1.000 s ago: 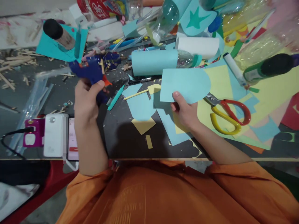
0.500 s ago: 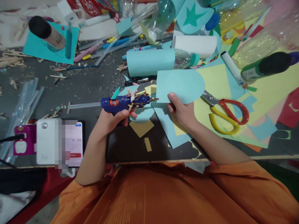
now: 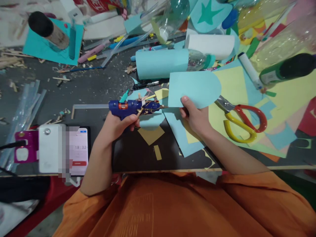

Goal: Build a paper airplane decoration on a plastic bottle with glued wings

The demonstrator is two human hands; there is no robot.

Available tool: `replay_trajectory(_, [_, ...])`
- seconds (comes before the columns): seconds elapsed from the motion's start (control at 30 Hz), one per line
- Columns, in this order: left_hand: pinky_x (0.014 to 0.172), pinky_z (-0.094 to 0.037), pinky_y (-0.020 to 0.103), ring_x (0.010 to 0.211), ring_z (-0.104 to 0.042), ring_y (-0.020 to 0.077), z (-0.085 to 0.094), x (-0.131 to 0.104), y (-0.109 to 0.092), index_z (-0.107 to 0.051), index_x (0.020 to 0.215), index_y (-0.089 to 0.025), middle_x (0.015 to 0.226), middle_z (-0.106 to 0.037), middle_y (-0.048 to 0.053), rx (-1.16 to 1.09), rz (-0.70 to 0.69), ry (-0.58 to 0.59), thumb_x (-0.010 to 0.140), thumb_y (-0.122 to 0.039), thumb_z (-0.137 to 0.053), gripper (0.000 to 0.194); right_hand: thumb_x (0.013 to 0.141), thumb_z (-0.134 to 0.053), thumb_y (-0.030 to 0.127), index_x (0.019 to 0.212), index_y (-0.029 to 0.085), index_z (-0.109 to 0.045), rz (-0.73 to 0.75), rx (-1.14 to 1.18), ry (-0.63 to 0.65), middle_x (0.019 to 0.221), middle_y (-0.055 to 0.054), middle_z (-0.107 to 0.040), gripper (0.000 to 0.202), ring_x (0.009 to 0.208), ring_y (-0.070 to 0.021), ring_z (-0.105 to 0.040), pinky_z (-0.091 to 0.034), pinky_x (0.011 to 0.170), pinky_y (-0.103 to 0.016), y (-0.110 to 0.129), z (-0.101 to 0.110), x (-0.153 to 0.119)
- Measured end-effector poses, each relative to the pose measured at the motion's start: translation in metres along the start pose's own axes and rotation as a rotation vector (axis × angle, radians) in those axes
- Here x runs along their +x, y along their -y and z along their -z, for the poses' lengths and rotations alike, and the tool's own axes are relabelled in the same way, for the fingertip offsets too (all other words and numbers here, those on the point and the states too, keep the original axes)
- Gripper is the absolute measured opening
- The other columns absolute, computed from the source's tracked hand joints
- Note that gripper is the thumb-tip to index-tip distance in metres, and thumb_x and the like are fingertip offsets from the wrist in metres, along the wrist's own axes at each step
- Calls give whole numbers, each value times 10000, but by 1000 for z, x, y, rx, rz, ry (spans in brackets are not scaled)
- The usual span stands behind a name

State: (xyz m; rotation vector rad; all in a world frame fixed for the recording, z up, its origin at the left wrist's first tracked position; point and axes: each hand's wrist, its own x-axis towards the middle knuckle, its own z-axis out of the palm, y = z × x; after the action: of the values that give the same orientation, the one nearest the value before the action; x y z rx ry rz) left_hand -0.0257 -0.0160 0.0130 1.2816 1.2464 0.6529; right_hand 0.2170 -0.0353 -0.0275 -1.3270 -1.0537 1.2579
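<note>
My left hand is wrapped round the handle of a blue glue gun, a clear glue stick sticking out of its back. Its nozzle points right, at the lower left corner of a light blue card with a rounded right end. My right hand pinches the card's lower edge, thumb on top and fingers beneath. Whether the nozzle touches the card cannot be told. Behind the card lies a bottle wrapped in light blue paper. Scissors with red and yellow handles lie right of my right hand.
A phone and a white power bank lie at the front left. Glue sticks are at the far left. Dark-capped bottles stand or lie at the back left and right. Paper sheets and scraps cover the right side.
The card and my right hand have shifted slightly right in view. The glue gun is a little further right too, still beside the card's corner. Both grips are unchanged.
</note>
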Motion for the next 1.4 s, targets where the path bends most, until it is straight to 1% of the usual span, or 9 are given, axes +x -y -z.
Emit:
replay_trajectory(0.1, [388,-394,226,390,-486,96,0,0,-1,-562,582,-186,518,-591,12,-3,-14,-4,670,-390,-669,246,865,-629,615,490,229,-426,-4,-10,0,441,48,-392,575,426,-85,-397,-378,454,-260,-1,0,0])
replay_trajectory(0.33, [383,-381,231,368,-483,94,0,1,1,-574,571,-193,503,-582,5,9,-12,-3,675,-386,-660,235,874,-649,554,481,224,-431,-5,41,5,443,48,-395,558,423,-81,-391,-373,463,-264,1,-2,0])
replay_trajectory(0.47, [387,-380,223,367,-475,87,-1,1,1,-569,558,-196,506,-586,4,11,-8,-1,671,-372,-652,225,868,-648,577,486,226,-430,6,36,7,443,46,-393,563,426,-87,-397,-373,465,-270,2,-2,0])
replay_trajectory(0.67, [382,-379,221,362,-453,83,-1,1,2,-542,571,-200,503,-573,-2,26,4,-9,665,-374,-642,221,857,-641,613,488,229,-423,-18,3,3,440,39,-400,575,429,-91,-404,-366,452,-267,0,0,-1])
replay_trajectory(0.8, [383,-376,217,354,-436,77,0,0,2,-530,571,-197,490,-557,-9,43,13,-19,658,-379,-635,227,875,-641,563,494,226,-426,-8,12,6,435,48,-397,552,424,-83,-398,-367,453,-256,1,-1,-1])
replay_trajectory(1.07, [380,-379,215,361,-449,78,1,0,4,-523,571,-195,501,-562,-9,78,26,-17,671,-395,-619,243,914,-623,471,489,215,-425,-8,27,18,432,59,-409,533,430,-70,-410,-381,475,-236,4,-2,-1])
replay_trajectory(1.23, [363,-356,202,358,-438,69,-1,1,4,-506,585,-201,488,-542,-23,59,51,-36,662,-390,-619,233,903,-628,498,478,217,-423,-22,-13,6,431,55,-403,549,424,-74,-407,-380,460,-239,5,-2,-2])
replay_trajectory(1.33, [353,-351,195,352,-439,67,-2,0,3,-493,583,-203,486,-541,-25,45,85,-50,647,-384,-625,234,888,-637,534,471,217,-420,-19,-12,8,428,54,-401,568,425,-74,-403,-392,470,-243,5,-2,-2])
replay_trajectory(1.4, [347,-357,200,340,-437,69,-2,0,2,-488,573,-203,478,-536,-25,34,84,-54,641,-378,-632,236,871,-649,563,463,218,-417,-15,1,16,425,53,-400,583,426,-75,-401,-398,478,-250,5,-3,-2])
